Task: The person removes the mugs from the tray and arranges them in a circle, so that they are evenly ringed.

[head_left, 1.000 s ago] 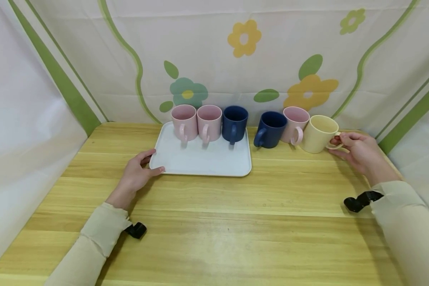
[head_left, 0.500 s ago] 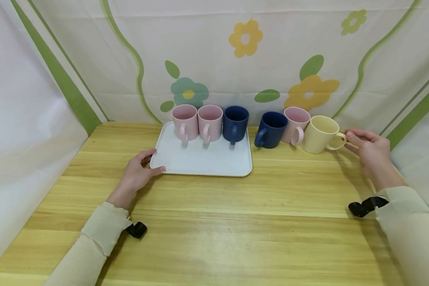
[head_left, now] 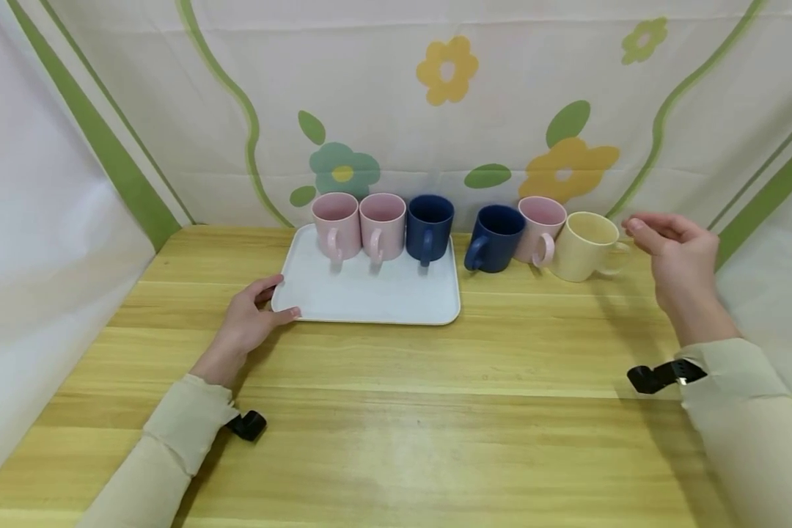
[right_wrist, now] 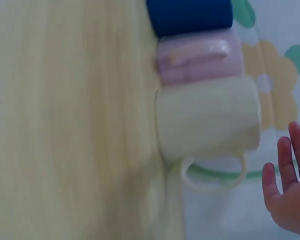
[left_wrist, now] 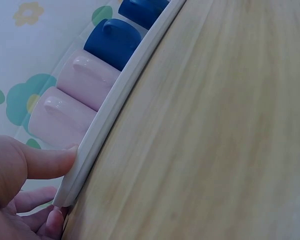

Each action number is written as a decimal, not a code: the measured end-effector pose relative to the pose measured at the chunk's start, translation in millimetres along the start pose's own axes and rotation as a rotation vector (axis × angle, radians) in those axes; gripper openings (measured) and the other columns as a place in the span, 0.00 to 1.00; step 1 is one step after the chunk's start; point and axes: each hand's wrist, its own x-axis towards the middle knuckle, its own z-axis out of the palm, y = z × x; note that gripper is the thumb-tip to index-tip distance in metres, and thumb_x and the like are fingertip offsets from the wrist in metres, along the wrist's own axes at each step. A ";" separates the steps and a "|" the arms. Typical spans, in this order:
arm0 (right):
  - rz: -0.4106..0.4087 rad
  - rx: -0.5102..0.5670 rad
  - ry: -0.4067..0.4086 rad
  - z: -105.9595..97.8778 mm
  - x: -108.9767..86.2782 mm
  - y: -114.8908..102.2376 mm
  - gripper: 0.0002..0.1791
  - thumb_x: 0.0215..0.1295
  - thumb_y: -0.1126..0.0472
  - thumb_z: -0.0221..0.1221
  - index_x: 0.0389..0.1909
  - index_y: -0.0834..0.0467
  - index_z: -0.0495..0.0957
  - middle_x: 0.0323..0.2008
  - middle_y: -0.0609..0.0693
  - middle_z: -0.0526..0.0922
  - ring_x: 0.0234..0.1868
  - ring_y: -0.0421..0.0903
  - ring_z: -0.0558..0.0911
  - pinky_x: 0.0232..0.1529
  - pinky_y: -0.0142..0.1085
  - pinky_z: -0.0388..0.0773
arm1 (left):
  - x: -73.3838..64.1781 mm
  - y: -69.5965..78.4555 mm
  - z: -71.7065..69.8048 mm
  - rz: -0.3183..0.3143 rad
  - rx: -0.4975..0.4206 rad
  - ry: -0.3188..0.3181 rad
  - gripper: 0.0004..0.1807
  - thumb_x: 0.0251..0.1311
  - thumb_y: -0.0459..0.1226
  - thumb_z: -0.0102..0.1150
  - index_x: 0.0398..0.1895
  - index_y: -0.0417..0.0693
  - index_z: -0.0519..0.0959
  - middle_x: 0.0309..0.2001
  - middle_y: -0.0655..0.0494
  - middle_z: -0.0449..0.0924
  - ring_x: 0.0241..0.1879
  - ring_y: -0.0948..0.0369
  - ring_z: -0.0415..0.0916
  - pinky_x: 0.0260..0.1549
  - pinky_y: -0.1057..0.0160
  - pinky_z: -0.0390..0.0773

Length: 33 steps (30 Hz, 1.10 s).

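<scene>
My left hand (head_left: 249, 317) grips the near left corner of a white tray (head_left: 369, 304), thumb on the rim and fingers tucked under it, as the left wrist view shows. Two pink mugs (head_left: 336, 227) (head_left: 382, 229) and a dark blue mug (head_left: 429, 229) stand upright along the tray's back. My right hand (head_left: 683, 260) is raised just right of a pale yellow mug (head_left: 577, 249), apart from its handle. In the right wrist view its fingers (right_wrist: 287, 167) are extended and hold nothing. The yellow mug stands upright on the table, handle turned right.
Between the tray and the yellow mug, another blue mug (head_left: 495, 238) and a third pink mug (head_left: 540, 231) stand close together on the wooden table (head_left: 422, 425). A white flowered cloth (head_left: 396, 88) hangs right behind the mugs, with white cloth at both sides.
My right hand has let go of the yellow mug's handle, drawn back to the right and then lifted. The mug stays in place. My left hand and the tray keep their position.
</scene>
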 end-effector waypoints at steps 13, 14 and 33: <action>-0.036 -0.175 -0.281 75.3 -23.9 10.1 0.12 0.69 0.61 0.70 0.49 0.64 0.87 0.40 0.43 0.93 0.43 0.36 0.90 0.46 0.24 0.85 | 1.5 1.4 2.2 -0.004 0.009 -0.002 0.46 0.69 0.39 0.70 0.85 0.46 0.57 0.80 0.37 0.61 0.78 0.43 0.60 0.78 0.44 0.62; -0.034 -0.183 -0.304 81.7 -25.5 12.1 0.13 0.70 0.61 0.69 0.49 0.64 0.86 0.40 0.43 0.93 0.43 0.36 0.89 0.45 0.24 0.85 | 1.3 1.4 2.2 -0.006 0.005 -0.002 0.46 0.70 0.39 0.70 0.85 0.46 0.57 0.80 0.37 0.61 0.78 0.42 0.60 0.78 0.44 0.62; 0.034 -0.341 -0.567 162.7 -50.3 42.3 0.21 0.79 0.59 0.61 0.65 0.67 0.78 0.52 0.46 0.90 0.54 0.39 0.89 0.55 0.33 0.86 | -0.2 1.5 -0.2 -0.001 0.012 0.008 0.45 0.70 0.38 0.69 0.85 0.46 0.57 0.79 0.36 0.62 0.76 0.42 0.62 0.76 0.45 0.64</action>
